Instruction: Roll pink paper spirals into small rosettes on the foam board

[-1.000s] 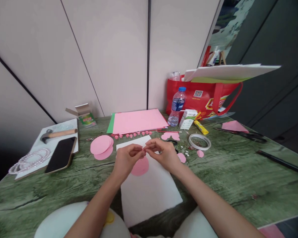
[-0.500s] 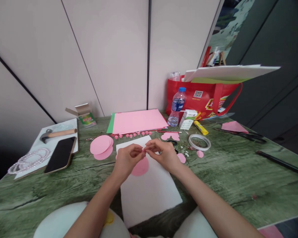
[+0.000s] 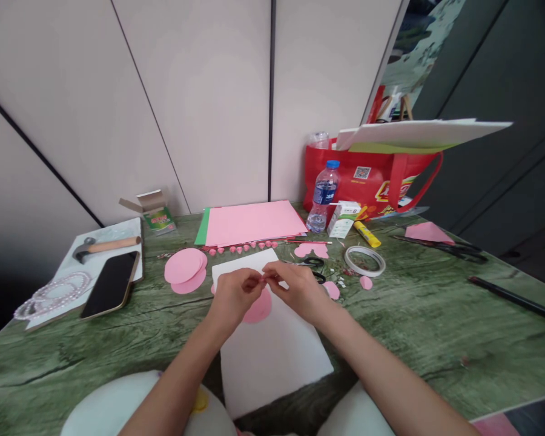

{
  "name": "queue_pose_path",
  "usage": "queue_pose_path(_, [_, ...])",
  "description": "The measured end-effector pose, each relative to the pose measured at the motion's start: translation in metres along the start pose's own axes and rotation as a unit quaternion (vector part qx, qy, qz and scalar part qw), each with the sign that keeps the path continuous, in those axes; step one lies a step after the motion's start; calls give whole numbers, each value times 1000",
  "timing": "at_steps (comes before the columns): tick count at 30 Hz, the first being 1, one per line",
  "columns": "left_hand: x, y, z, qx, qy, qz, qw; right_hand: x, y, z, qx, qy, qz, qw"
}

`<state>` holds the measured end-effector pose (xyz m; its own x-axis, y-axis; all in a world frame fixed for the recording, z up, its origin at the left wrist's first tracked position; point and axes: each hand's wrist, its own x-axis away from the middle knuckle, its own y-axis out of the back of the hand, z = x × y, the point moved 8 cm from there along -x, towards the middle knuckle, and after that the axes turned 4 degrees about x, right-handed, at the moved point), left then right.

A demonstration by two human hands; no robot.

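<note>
My left hand [image 3: 237, 292] and my right hand [image 3: 297, 287] meet fingertip to fingertip over a white board [image 3: 272, 357]. Both are closed in a pinch on a small pink paper piece [image 3: 263, 278], mostly hidden by the fingers. Beneath my left hand a pink paper circle [image 3: 258, 307] lies on the board, partly covered. Just right of my right hand are black-handled scissors [image 3: 312, 262], partly hidden, and a pink paper scrap [image 3: 332, 290]. Beyond the hands runs a row of small pink paper pieces [image 3: 246, 248].
Left are stacked pink circles [image 3: 184, 266], a phone [image 3: 111, 284], hammer [image 3: 111, 244], beads [image 3: 54, 297] and small box [image 3: 158, 217]. Behind lie pink sheets [image 3: 257, 221]. Right stand a bottle [image 3: 322, 197], carton [image 3: 344, 219], red bag [image 3: 354, 188], glue stick [image 3: 367, 234] and tape roll [image 3: 364, 261].
My right hand has turned slightly, its fingers bunching closer to the left fingertips and baring more of the scissors' handles. The things on the table have not moved.
</note>
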<state>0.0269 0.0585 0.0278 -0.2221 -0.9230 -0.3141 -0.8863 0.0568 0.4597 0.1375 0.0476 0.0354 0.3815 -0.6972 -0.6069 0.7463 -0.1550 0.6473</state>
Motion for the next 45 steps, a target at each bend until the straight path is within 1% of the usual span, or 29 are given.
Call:
queue_pose_path(3, [1, 0, -4, -14, -24, -4, 1000, 0, -3, 2, 30, -6, 23, 999])
queue_pose_path(4, [1, -1, -5, -16, -26, -6, 1000, -1, -3, 2, 26, -12, 21, 999])
queue_pose_path(5, [1, -1, -5, -17, -25, -10, 999, -1, -2, 1, 12, -23, 12, 1000])
queue_pose_path(7, [1, 0, -6, -12, -24, -23, 999, -1, 1, -4, -43, -61, -26, 997])
queue_pose_path(10, [2, -1, -8, 24, -29, -42, 998, 1, 2, -17, -146, -141, -81, 976])
queue_pose_path(12, [3, -2, -7, 44, -23, -52, 997, 3, 0, -24, -192, -185, -98, 959])
queue_pose_path(15, [3, -3, -2, 63, 4, -62, 996, 6, -3, -28, -224, -221, -112, 943])
queue_pose_path(21, [2, -2, 5, 86, 39, -81, 992, 7, -5, -24, -250, -228, -121, 933])
queue_pose_path(23, [3, 0, 6, 90, 51, -98, 990, 5, -6, -20, -246, -215, -112, 938])
queue_pose_path(25, [4, 1, 7, 94, 56, -113, 987, 3, -6, -13, -226, -183, -106, 951])
queue_pose_path(27, [5, 1, 7, 103, 56, -121, 986, 2, -4, -8, -208, -160, -113, 958])
queue_pose_path(29, [5, -1, 7, 115, 57, -120, 984, 4, -4, -12, -220, -176, -128, 951])
queue_pose_path(32, [5, -4, 10, 131, 63, -118, 982, 8, -8, -23, -270, -231, -145, 923])
queue_pose_path(34, [5, -5, 11, 140, 68, -121, 980, 9, -10, -28, -287, -248, -154, 912])
queue_pose_path(38, [6, -4, 13, 152, 89, -138, 975, 11, -13, -29, -296, -263, -160, 904])
queue_pose_path(45, [9, -5, 18, 186, 121, -163, 961, 9, -16, -20, -321, -270, -167, 892])
